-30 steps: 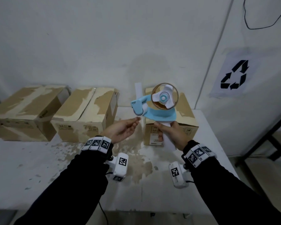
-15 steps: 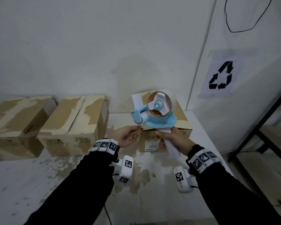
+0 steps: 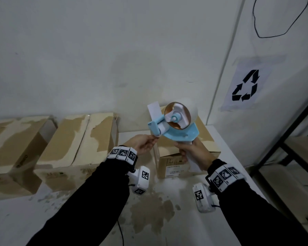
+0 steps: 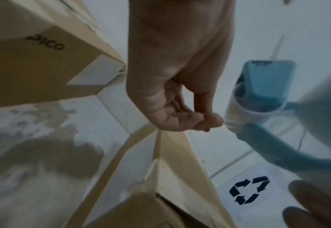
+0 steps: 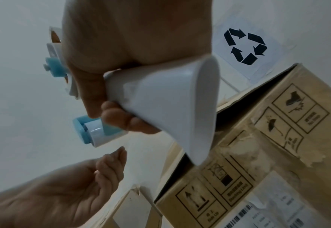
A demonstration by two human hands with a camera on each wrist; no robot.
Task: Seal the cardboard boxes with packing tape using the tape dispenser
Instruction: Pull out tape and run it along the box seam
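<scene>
My right hand (image 3: 194, 151) grips the white handle (image 5: 166, 108) of a blue and white tape dispenser (image 3: 180, 132), held in the air above the rightmost cardboard box (image 3: 208, 139). The roll of clear tape (image 3: 192, 110) sits on its hub. My left hand (image 3: 144, 142) is just left of the dispenser's roller (image 4: 238, 104). Its thumb and forefinger (image 4: 211, 121) pinch the clear tape's free end at the roller. Two more cardboard boxes, middle (image 3: 75, 139) and left (image 3: 12, 139), stand along the wall.
The boxes stand on a worn white table (image 3: 16, 219) against a white wall. A paper recycling sign (image 3: 245, 86) hangs on the wall at the right. A dark metal shelf frame (image 3: 292, 139) stands beyond the table's right edge.
The dispenser has tilted slightly and sunk a little toward the right box. My left fingertips stay at the roller. The head view has swung to the right.
</scene>
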